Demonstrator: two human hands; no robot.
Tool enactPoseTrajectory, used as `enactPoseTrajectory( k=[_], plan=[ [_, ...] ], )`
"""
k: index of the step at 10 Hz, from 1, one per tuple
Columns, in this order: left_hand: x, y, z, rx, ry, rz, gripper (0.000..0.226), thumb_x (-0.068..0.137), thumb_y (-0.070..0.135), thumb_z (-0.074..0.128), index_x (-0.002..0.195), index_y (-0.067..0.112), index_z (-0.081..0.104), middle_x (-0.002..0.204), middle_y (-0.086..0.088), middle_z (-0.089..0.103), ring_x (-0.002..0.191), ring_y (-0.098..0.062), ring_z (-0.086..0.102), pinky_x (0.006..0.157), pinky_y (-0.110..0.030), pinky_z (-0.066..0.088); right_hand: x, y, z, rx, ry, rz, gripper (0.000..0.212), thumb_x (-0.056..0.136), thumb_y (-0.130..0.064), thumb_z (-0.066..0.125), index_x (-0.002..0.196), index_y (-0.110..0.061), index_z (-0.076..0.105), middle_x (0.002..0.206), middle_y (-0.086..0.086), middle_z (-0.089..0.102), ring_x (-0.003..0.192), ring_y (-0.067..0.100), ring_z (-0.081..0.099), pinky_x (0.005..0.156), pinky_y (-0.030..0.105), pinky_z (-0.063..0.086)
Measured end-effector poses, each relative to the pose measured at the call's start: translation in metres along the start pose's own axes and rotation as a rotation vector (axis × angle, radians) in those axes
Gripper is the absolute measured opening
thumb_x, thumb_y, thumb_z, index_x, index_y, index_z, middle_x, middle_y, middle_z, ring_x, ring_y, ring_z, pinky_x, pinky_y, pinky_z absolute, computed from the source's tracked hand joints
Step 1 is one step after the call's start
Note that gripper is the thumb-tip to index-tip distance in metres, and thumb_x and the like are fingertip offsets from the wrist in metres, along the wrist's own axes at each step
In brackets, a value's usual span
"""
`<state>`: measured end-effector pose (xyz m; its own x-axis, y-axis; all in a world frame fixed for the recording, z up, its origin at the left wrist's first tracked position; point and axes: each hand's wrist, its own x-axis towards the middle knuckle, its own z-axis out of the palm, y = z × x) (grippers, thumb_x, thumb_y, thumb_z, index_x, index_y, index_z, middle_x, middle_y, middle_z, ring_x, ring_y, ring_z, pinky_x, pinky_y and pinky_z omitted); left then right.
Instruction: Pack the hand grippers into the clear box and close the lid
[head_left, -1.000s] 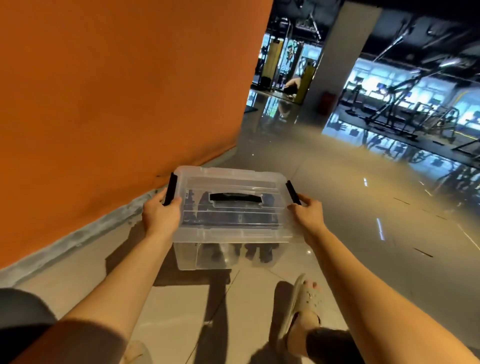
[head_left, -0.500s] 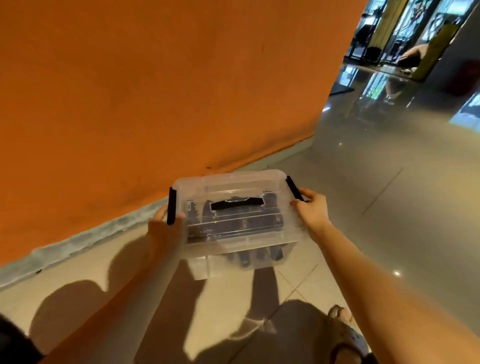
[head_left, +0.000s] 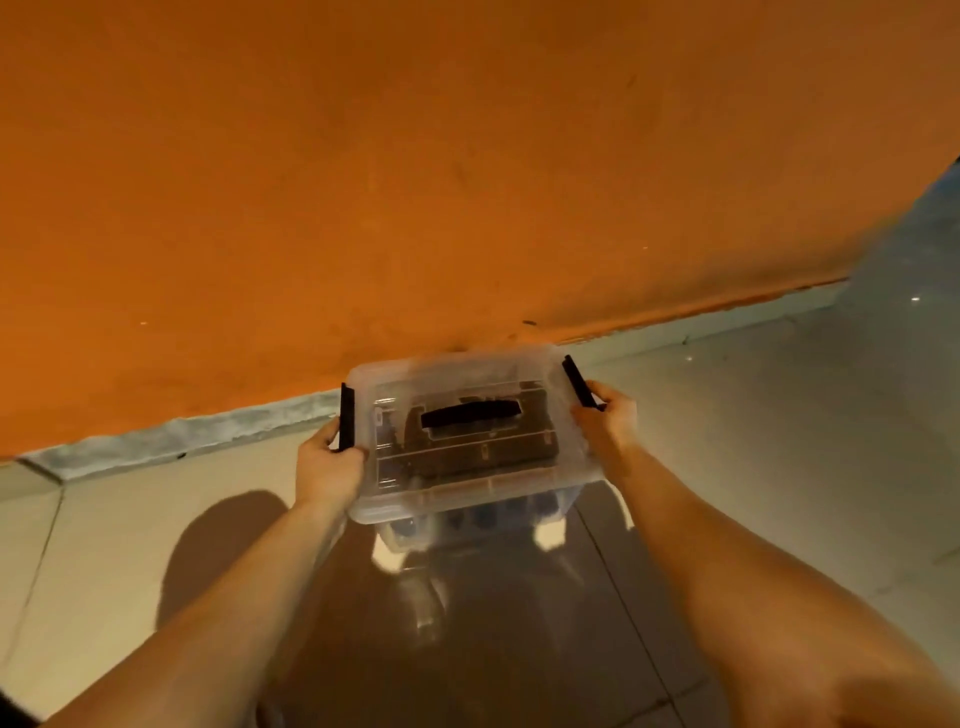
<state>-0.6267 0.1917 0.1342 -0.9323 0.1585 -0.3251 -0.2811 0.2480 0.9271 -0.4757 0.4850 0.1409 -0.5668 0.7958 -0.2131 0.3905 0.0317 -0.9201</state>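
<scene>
I hold the clear box (head_left: 457, 493) in the air above the tiled floor, in the lower middle of the head view. Its lid is on, with a black handle (head_left: 470, 413) on top and a black clip on each side. Dark hand grippers (head_left: 467, 452) show through the lid and front wall. My left hand (head_left: 327, 467) grips the box's left side at the clip. My right hand (head_left: 605, 418) grips the right side at the other clip.
An orange wall (head_left: 415, 182) fills the upper view directly behind the box, with a grey skirting strip (head_left: 171, 441) along its base. Beige floor tiles (head_left: 753, 441) spread to the right and below. My shadow falls on the floor under the box.
The view has swung left and down toward the orange wall; the gym room at the right has dropped out of sight. Both hands keep the box, which now sits close to the wall.
</scene>
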Motion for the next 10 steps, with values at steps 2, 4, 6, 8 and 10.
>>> enactPoseTrajectory(
  k=[2, 4, 6, 8, 10],
  plan=[
    [0.024, -0.019, 0.007, -0.004, 0.029, -0.016, 0.067, 0.082, -0.014, 0.056, 0.139, 0.022, 0.057, 0.072, 0.012, 0.075, 0.066, -0.014, 0.072, 0.069, -0.036, 0.058, 0.034, 0.015, 0.022, 0.020, -0.021, -0.064, 0.016, 0.099, -0.014, 0.062, 0.109, -0.025, 0.067, 0.091, 0.001, 0.073, 0.072, 0.005, 0.071, 0.053, 0.012, 0.052],
    [0.035, -0.029, 0.013, 0.026, -0.010, 0.038, 0.064, 0.087, -0.006, 0.058, 0.140, 0.029, 0.055, 0.093, 0.003, 0.077, 0.079, -0.020, 0.074, 0.070, -0.036, 0.060, 0.071, 0.021, 0.033, -0.054, -0.103, -0.102, 0.033, 0.095, -0.013, 0.063, 0.102, -0.046, 0.063, 0.100, -0.014, 0.066, 0.089, 0.006, 0.064, 0.082, 0.029, 0.054],
    [0.044, -0.030, 0.014, 0.071, -0.001, 0.085, 0.060, 0.092, 0.001, 0.061, 0.143, 0.030, 0.052, 0.102, 0.005, 0.074, 0.078, -0.012, 0.072, 0.066, -0.026, 0.056, 0.077, 0.023, 0.038, -0.082, -0.070, -0.209, 0.018, 0.098, -0.021, 0.061, 0.098, -0.038, 0.066, 0.083, -0.003, 0.070, 0.067, 0.001, 0.065, 0.063, 0.029, 0.050],
    [0.051, -0.032, 0.010, 0.028, 0.011, 0.040, 0.066, 0.090, -0.004, 0.063, 0.147, 0.027, 0.049, 0.102, 0.006, 0.073, 0.085, -0.013, 0.073, 0.077, -0.030, 0.058, 0.079, 0.028, 0.038, -0.109, -0.065, -0.214, 0.019, 0.098, -0.025, 0.059, 0.094, -0.042, 0.067, 0.081, 0.007, 0.072, 0.069, 0.019, 0.068, 0.063, 0.036, 0.055],
    [0.040, -0.014, 0.014, 0.251, 0.053, 0.015, 0.067, 0.093, 0.009, 0.062, 0.152, 0.030, 0.039, 0.102, 0.000, 0.075, 0.066, -0.019, 0.069, 0.053, -0.029, 0.056, 0.085, 0.036, 0.037, -0.130, -0.093, -0.214, 0.036, 0.096, -0.020, 0.063, 0.112, -0.052, 0.063, 0.094, -0.004, 0.073, 0.072, 0.003, 0.067, 0.062, 0.020, 0.054]
  ],
)
